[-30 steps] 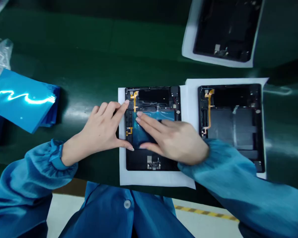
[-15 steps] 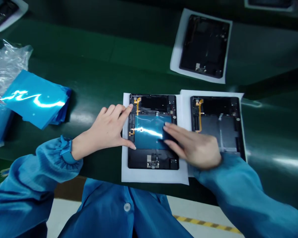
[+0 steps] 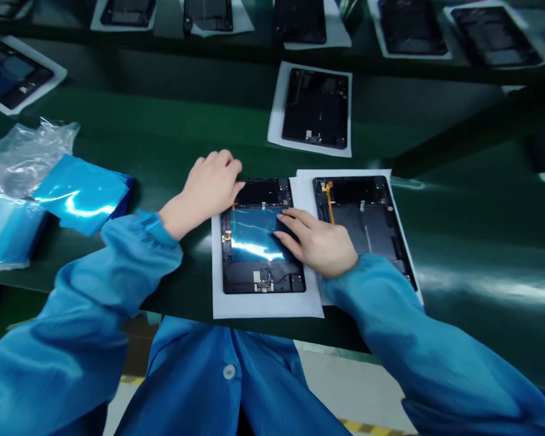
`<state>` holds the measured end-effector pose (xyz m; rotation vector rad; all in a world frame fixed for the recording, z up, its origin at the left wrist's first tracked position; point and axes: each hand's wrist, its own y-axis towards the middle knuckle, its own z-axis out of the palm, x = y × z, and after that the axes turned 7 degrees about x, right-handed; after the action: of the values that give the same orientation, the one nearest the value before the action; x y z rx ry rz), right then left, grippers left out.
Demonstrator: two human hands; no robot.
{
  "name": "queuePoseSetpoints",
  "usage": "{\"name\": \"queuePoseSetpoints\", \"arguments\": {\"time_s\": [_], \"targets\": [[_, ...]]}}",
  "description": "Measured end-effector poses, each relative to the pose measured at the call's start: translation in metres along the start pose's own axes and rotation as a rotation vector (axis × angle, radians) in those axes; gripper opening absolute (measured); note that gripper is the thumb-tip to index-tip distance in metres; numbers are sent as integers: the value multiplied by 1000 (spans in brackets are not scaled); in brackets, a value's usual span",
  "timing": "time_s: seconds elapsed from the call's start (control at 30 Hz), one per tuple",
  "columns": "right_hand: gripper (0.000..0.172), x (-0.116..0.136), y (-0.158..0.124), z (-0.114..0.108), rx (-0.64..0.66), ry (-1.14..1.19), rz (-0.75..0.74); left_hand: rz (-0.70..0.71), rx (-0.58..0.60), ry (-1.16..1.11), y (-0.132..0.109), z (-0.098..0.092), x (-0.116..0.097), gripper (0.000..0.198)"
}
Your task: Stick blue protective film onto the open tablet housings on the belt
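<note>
An opened tablet housing (image 3: pixel 240 281) lies on a white sheet (image 3: pixel 267 307) in front of me, its inner parts showing. A shiny blue film (image 3: pixel 249 233) covers its middle. My right hand (image 3: pixel 324 245) rests on the film's right side, fingers stretched out and touching it. At the housing's upper left corner is my left hand (image 3: pixel 211 184). Its fingers are curled, with the thumb by the corner, and whatever lies between them is hidden. A second opened housing (image 3: pixel 376 224) lies to the right on its own sheet, partly behind my right hand and sleeve.
A stack of blue films (image 3: pixel 84 191) lies on the left beside a clear plastic bag (image 3: pixel 31 151). Another housing (image 3: pixel 315 109) lies on a sheet farther back. Several more stand along a raised shelf (image 3: pixel 249 45). The green table's front edge runs close to my body.
My left hand has moved up from the housing's left edge to its upper left corner, its spread fingers now curled. My right hand stays on the film. The view now takes in more of the shelf.
</note>
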<state>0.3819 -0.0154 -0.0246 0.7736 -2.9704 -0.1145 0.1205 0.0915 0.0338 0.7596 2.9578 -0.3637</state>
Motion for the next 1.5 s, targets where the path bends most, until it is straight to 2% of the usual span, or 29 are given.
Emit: {"name": "queuePoseSetpoints", "arguments": {"time_s": [0.07,0.13,0.27,0.43,0.6,0.73,0.87,0.93,1.0,1.07,1.13,1.17,1.27,1.33,1.4,1.43,1.5], "targets": [[42,4,5,3,-32,-5,98,-14,11,-5,23,1,-4,39],[41,11,1,7,-97,6,207,13,71,-14,38,5,-3,37],[41,19,-9,15,-183,61,326,67,138,-27,48,11,6,30],[47,20,-7,21,-209,135,380,82,123,-48,41,8,9,27],[58,18,-7,19,-224,241,472,25,106,-279,23,-1,12,26],[67,9,-6,8,-154,559,601,64,-27,-378,10,-8,23,20],[52,6,10,-4,-32,952,522,81,-166,-408,5,-18,44,17],[54,10,29,-6,-14,1009,463,55,-215,-399,4,-24,59,18],[57,14,63,-3,-43,997,435,-21,-366,-361,-1,-27,76,20],[57,16,113,5,-88,964,430,-119,-613,-314,-11,-24,90,26],[53,13,178,14,-124,927,450,-191,-760,-291,-26,-12,99,34],[51,11,214,18,-139,908,471,-207,-747,-293,-34,-4,100,36],[41,1,315,24,-150,848,556,-185,-551,-300,-53,25,94,34],[33,-6,362,22,-120,803,608,-133,-430,-299,-59,39,89,31],[26,-14,382,16,-83,747,651,-75,-320,-303,-60,45,86,32],[25,-19,382,12,-71,712,670,-52,-275,-307,-59,46,85,34],[27,-33,364,3,-69,630,715,-32,-213,-317,-55,46,85,37]]}}
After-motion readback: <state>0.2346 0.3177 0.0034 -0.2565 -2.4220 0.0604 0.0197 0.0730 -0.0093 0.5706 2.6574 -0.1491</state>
